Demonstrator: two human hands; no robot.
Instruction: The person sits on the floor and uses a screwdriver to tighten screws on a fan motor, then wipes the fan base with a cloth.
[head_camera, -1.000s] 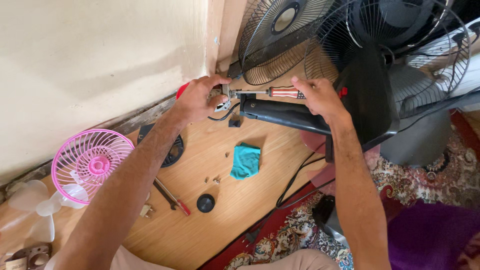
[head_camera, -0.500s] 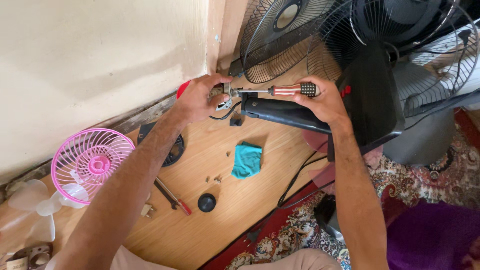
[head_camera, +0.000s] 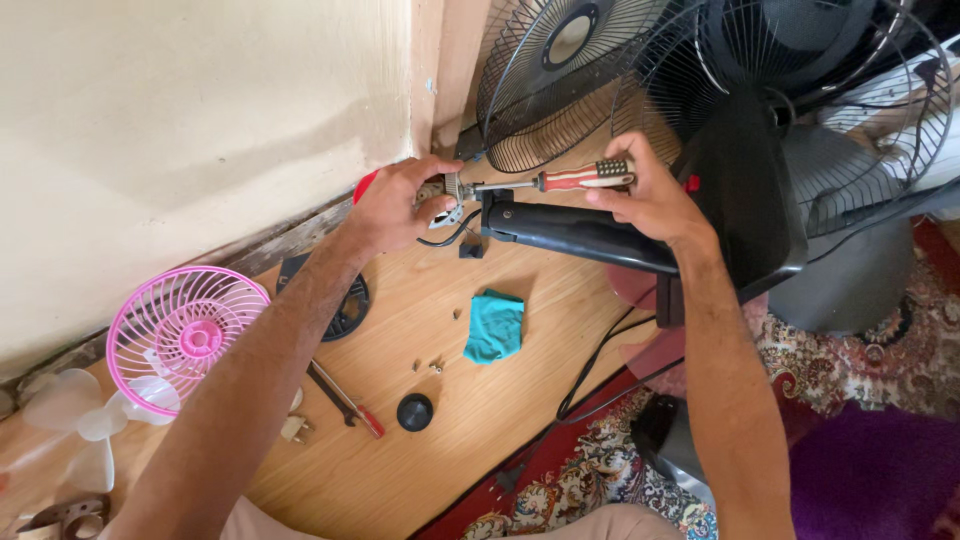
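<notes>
left hand (head_camera: 398, 207) — small part (head_camera: 449, 190) | right hand (head_camera: 648, 190) — screwdriver (head_camera: 560, 180)

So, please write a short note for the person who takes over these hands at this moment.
Left hand: grips a small metal part with wires at the end of the black fan column.
Right hand: holds the red-handled screwdriver, tip at that part.
Nearby on the wooden board: teal cloth, loose screws, black cap, pink fan guard.
Done: screws out, guards off.
Left: part not yet free or fixed; cannot tell which.

cloth (head_camera: 494, 326) on floor (head_camera: 520, 410), knob (head_camera: 414, 411) nearer
</notes>
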